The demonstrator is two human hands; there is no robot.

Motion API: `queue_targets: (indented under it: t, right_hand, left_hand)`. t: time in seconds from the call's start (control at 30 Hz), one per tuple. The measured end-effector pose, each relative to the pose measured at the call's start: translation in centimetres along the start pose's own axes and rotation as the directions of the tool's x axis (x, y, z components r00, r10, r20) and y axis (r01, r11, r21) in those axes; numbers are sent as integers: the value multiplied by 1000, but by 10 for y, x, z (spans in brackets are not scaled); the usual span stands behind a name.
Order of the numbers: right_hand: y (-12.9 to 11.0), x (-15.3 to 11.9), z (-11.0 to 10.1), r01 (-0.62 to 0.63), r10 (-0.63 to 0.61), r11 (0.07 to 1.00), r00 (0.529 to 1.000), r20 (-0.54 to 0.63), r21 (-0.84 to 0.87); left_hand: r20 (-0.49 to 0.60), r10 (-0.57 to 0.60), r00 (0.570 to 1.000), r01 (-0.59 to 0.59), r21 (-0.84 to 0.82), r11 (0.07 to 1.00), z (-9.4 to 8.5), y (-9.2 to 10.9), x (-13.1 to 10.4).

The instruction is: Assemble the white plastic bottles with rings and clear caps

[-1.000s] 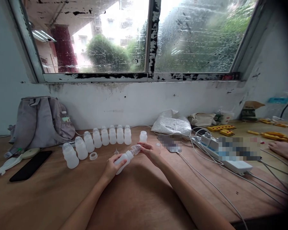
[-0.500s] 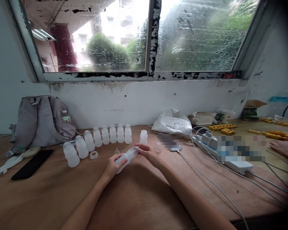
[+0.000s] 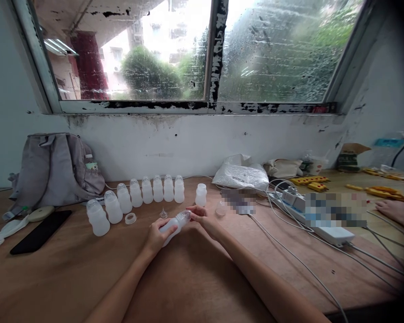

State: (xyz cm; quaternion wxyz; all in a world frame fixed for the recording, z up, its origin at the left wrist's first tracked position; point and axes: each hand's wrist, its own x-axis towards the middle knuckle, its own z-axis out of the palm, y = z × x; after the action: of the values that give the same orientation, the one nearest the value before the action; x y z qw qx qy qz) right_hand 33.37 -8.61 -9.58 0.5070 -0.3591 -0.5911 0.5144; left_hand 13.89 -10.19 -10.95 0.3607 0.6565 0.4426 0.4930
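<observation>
Tilted up to the right, a frosted white baby bottle [image 3: 171,229] lies in my left hand [image 3: 155,237], with the fingers and thumb wrapped round its body. At its upper end, the fingers of my right hand [image 3: 204,220] pinch the clear cap [image 3: 184,217]. Just behind the held bottle a clear nipple [image 3: 163,213] sits on the table. To its left lies a white collar ring [image 3: 130,219]. An uncapped bottle [image 3: 201,195] stands upright behind my right hand, and a loose clear cap [image 3: 221,208] rests to its right.
Several capped bottles [image 3: 113,207] stand in a curved row at the left. Beyond them are a grey backpack [image 3: 54,166] and a black phone [image 3: 42,232]. On the right are a silvery plastic bag [image 3: 241,172], a white power strip [image 3: 335,233] with cables, and another person's hand [image 3: 395,211].
My hands and the held bottle have shifted very slightly left and down in the view. The grip on bottle and cap looks the same.
</observation>
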Motion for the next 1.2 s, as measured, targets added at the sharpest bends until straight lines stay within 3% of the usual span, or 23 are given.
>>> queue_targets:
  t: [0.97, 1.2]
  right_hand:
    - [2, -2, -4, -42, 35, 994, 997, 73, 96]
    - [-1, -2, -1, -1, 1, 996, 1000, 7, -93]
  left_hand:
    - [54, 100, 994, -109, 216, 970, -1, 3, -3]
    - [78, 196, 978, -211, 319, 924, 0, 4, -2]
